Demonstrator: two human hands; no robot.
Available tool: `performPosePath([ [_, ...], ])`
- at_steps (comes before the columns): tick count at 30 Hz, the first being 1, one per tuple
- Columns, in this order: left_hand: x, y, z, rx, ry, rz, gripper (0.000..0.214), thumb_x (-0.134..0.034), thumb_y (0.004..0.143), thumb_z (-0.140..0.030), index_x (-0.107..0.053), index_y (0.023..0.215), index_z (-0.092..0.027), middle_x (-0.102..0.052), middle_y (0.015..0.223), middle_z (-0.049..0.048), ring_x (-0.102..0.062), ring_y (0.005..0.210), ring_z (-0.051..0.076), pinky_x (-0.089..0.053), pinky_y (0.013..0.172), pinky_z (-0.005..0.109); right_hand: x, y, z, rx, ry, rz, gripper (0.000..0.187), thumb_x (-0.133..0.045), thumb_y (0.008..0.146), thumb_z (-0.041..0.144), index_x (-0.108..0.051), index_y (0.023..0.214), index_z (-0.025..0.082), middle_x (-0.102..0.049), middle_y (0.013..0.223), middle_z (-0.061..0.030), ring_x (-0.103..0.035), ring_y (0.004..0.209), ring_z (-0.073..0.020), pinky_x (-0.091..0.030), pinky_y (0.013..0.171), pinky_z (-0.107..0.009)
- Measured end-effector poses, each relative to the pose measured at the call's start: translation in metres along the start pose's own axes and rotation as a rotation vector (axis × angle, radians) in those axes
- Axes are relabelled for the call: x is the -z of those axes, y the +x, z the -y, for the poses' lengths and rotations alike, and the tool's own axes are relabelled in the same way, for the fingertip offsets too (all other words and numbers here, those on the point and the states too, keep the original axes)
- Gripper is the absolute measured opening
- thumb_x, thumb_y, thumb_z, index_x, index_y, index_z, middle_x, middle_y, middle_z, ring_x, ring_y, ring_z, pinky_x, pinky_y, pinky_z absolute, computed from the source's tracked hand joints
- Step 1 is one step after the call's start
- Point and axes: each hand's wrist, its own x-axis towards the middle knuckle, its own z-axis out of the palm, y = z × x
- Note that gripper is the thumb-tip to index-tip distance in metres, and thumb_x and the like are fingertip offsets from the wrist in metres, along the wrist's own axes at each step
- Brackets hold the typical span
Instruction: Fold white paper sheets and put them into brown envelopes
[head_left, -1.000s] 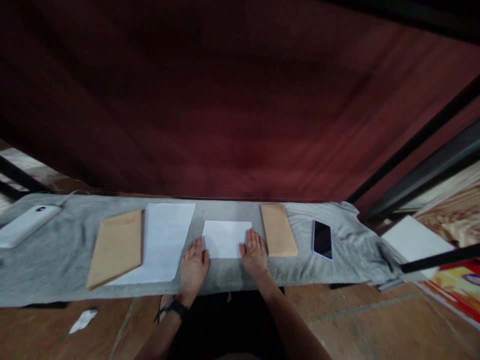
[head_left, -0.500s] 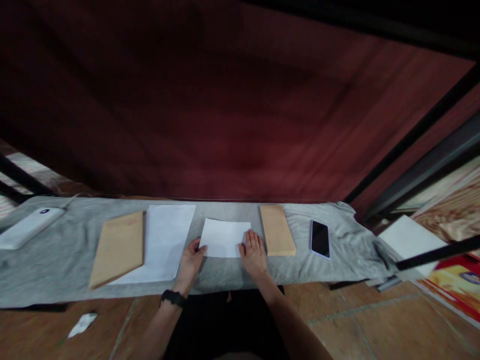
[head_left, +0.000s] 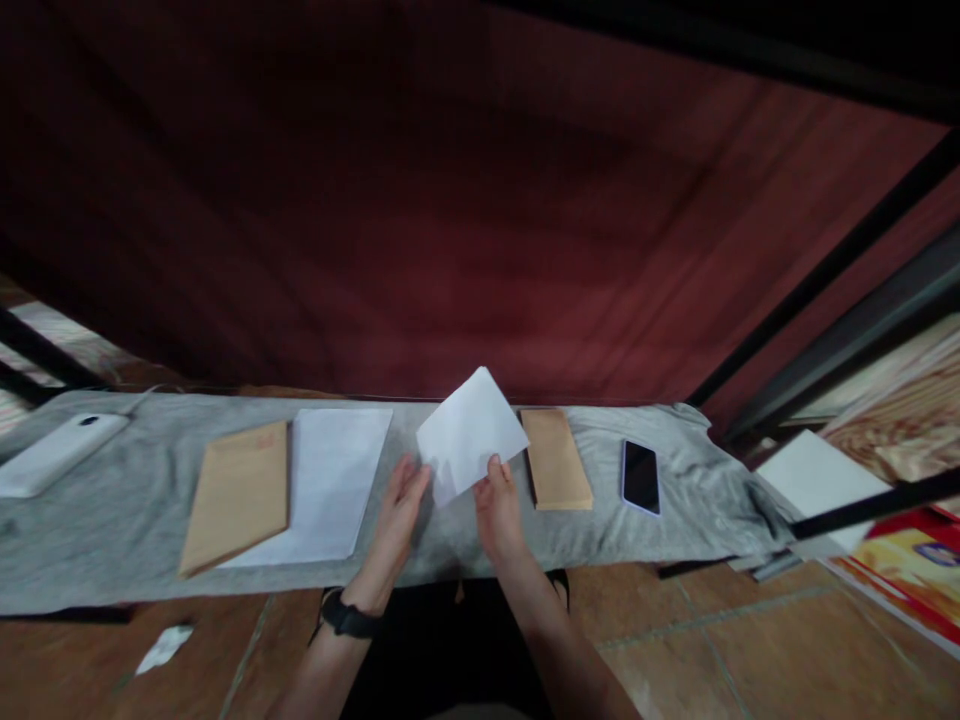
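A folded white sheet of paper (head_left: 471, 432) is tilted up off the grey cloth, one corner pointing away from me. My right hand (head_left: 498, 505) pinches its near right edge between thumb and fingers. Just left of the sheet, my left hand (head_left: 400, 510) has its fingers stretched out and its thumb apart, holding nothing; a dark watch band is on that wrist. A stack of brown envelopes (head_left: 556, 462) lies right of my right hand. Left of my left hand rests a stack of larger white paper (head_left: 330, 480), partly covered by a large brown envelope (head_left: 238, 492).
Grey cloth (head_left: 697, 500) covers the narrow table. A phone (head_left: 641, 477) lies on the right, a white device with a cable (head_left: 60, 455) at the far left. A dark red curtain (head_left: 450, 250) hangs behind. Black metal bars (head_left: 832, 245) slant at the right.
The folded sheet, flat on the cloth before, has been lifted and turned by my right hand. My left hand has let go of its left edge and opened.
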Motion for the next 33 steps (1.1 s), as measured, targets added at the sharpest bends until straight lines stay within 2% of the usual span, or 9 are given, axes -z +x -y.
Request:
performPosePath([
  [3, 0.001, 0.003, 0.026, 0.183, -0.103, 0.139, 0.063, -0.06, 0.088, -0.053, -0.049, 0.139, -0.018, -0.063, 0.137, 0.0155, -0.068, 0.113, 0.026, -0.059, 0.085, 0.036, 0.001, -0.002, -0.001, -0.051, 0.201, -0.042, 0.054, -0.034, 0.102, 0.056, -0.052, 0.135, 0.018, -0.07, 0.123, -0.0128, -0.065, 0.119, -0.0242, -0.057, 0.095, -0.04],
  [5, 0.001, 0.006, 0.042, 0.199, -0.15, 0.165, 0.06, -0.065, 0.083, -0.049, -0.056, 0.132, -0.016, -0.067, 0.131, 0.0163, -0.071, 0.104, 0.026, -0.06, 0.08, 0.036, 0.006, -0.005, -0.012, -0.109, 0.17, -0.062, 0.053, -0.035, 0.101, 0.057, -0.053, 0.131, 0.017, -0.07, 0.124, -0.0145, -0.066, 0.118, -0.0248, -0.057, 0.095, -0.04],
  [10, 0.012, 0.021, 0.071, 0.032, 0.041, 0.074, 0.054, -0.068, 0.073, -0.037, -0.062, 0.123, -0.015, -0.076, 0.109, 0.0116, -0.073, 0.092, 0.028, -0.06, 0.077, 0.041, 0.038, -0.02, -0.039, -0.371, -0.107, 0.122, 0.058, -0.024, 0.1, 0.058, -0.065, 0.108, 0.018, -0.074, 0.11, -0.0183, -0.073, 0.102, -0.0264, -0.061, 0.082, -0.04],
  [16, 0.028, 0.036, 0.089, -0.155, 0.501, 0.035, 0.053, -0.058, 0.076, -0.026, -0.061, 0.128, -0.02, -0.076, 0.11, 0.01, -0.072, 0.098, 0.03, -0.057, 0.088, 0.045, 0.062, -0.045, -0.035, -0.534, -0.087, 0.381, 0.044, -0.046, 0.096, 0.046, -0.072, 0.105, 0.012, -0.078, 0.097, -0.0157, -0.075, 0.085, -0.0243, -0.061, 0.074, -0.039],
  [19, 0.026, 0.036, 0.093, -0.189, 0.684, 0.038, 0.057, -0.056, 0.08, -0.027, -0.056, 0.136, -0.02, -0.076, 0.108, 0.01, -0.072, 0.094, 0.031, -0.057, 0.084, 0.043, 0.054, -0.033, -0.033, -0.261, -0.369, 0.281, 0.041, -0.042, 0.098, 0.042, -0.073, 0.108, 0.018, -0.078, 0.105, -0.0093, -0.074, 0.09, -0.0225, -0.061, 0.081, -0.039],
  [23, 0.025, 0.034, 0.093, -0.237, 0.815, 0.034, 0.058, -0.054, 0.083, -0.025, -0.05, 0.14, -0.018, -0.074, 0.115, 0.0106, -0.071, 0.102, 0.03, -0.055, 0.09, 0.042, 0.044, -0.003, -0.047, 0.281, -0.965, 0.284, 0.042, -0.042, 0.1, 0.026, -0.059, 0.138, 0.02, -0.055, 0.148, -0.0072, -0.05, 0.138, -0.0221, -0.04, 0.117, -0.042],
  [28, 0.032, 0.02, 0.079, -0.264, 1.048, -0.035, 0.059, -0.049, 0.091, -0.029, -0.041, 0.148, -0.013, -0.071, 0.114, 0.0153, -0.07, 0.099, 0.03, -0.055, 0.088, 0.042, 0.043, 0.008, -0.077, 0.433, -1.339, 0.365, 0.048, -0.048, 0.102, 0.031, -0.048, 0.148, 0.017, -0.04, 0.158, -0.011, -0.036, 0.147, -0.0264, -0.028, 0.121, -0.051],
  [31, 0.022, 0.013, 0.071, -0.482, 1.105, -0.09, 0.055, -0.039, 0.098, -0.03, -0.039, 0.149, -0.012, -0.064, 0.126, 0.0181, -0.062, 0.116, 0.03, -0.05, 0.1, 0.045, 0.046, 0.005, -0.085, 0.454, -1.383, 0.363, 0.05, -0.046, 0.104, 0.033, -0.042, 0.152, 0.02, -0.038, 0.159, -0.0103, -0.034, 0.148, -0.0258, -0.026, 0.121, -0.052],
  [33, 0.006, 0.013, 0.071, -0.636, 1.052, 0.013, 0.052, -0.034, 0.101, -0.031, -0.04, 0.149, -0.013, -0.055, 0.142, 0.0168, -0.051, 0.133, 0.028, -0.044, 0.11, 0.044, 0.047, 0.005, -0.086, 0.45, -1.397, 0.392, 0.052, -0.044, 0.104, 0.031, -0.038, 0.154, 0.021, -0.035, 0.161, -0.0106, -0.033, 0.149, -0.0261, -0.026, 0.121, -0.052],
])
